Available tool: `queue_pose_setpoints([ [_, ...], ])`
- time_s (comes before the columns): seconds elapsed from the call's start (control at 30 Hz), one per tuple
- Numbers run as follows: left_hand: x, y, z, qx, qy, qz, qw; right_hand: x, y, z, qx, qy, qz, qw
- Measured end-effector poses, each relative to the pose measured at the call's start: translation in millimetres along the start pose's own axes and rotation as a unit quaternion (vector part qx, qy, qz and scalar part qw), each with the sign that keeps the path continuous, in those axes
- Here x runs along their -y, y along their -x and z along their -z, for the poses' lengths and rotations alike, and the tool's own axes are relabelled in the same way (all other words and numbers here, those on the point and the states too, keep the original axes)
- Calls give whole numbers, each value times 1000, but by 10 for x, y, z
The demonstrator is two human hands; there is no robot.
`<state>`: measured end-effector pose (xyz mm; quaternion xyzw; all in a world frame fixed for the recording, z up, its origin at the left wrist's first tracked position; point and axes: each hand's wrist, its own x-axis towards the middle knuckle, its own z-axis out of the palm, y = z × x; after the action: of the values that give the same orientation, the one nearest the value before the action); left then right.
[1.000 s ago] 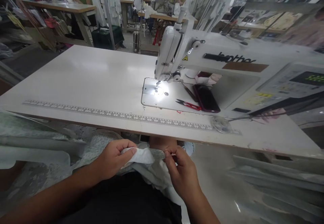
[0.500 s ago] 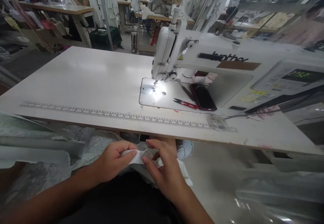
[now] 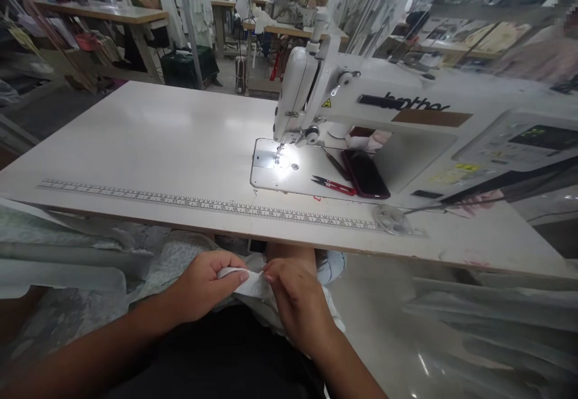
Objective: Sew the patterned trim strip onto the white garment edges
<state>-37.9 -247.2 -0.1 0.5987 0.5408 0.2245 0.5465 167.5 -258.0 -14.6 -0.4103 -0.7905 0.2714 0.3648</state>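
Note:
A piece of white fabric (image 3: 251,286) stretches between my two hands, over my lap and below the table's front edge. My left hand (image 3: 210,284) is closed on its left part, thumb lying on top. My right hand (image 3: 295,296) pinches the right part between thumb and fingers; its fingertips are partly hidden by the hand itself. More pale cloth hangs beneath the hands. Beyond the table edge stands a white sewing machine (image 3: 352,92), its lamp lighting the needle plate (image 3: 266,173). Neither hand touches the machine.
A clear ruler (image 3: 217,206) lies along the front of the white table (image 3: 135,128). Red thread snips (image 3: 334,185), a dark-handled tool (image 3: 336,164) and a phone (image 3: 365,173) lie under the machine arm. Pale cloth (image 3: 58,254) hangs at the left. A person in green sits far back.
My right hand's fingers, spread apart before, have closed onto the fabric. My left hand keeps its hold in nearly the same place. The view has shifted slightly.

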Motion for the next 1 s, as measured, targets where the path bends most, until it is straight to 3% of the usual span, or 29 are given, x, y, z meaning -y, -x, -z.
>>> queue_pose_setpoints([
  [0.3,-10,-17,1,5,27,10,1000,17,3,37,-14,-63,-56,996],
  [0.47,21,-7,-14,-3,-16,-34,999,20,-8,-37,2,-25,-14,1000],
  [0.53,24,1,-6,-13,-43,-54,997,-24,-13,-37,-17,-14,-34,999],
  [0.63,30,8,21,-11,-73,-105,992,-86,-25,10,-36,-43,-100,993],
  [0.7,45,2,37,-5,-93,-159,983,-88,-32,41,3,-90,-110,990],
  [0.83,119,-34,47,-40,-147,-294,943,-5,-17,42,99,-157,-138,973],
  [1.0,226,-76,35,-87,-165,-400,897,82,31,-13,103,-213,-193,952],
])
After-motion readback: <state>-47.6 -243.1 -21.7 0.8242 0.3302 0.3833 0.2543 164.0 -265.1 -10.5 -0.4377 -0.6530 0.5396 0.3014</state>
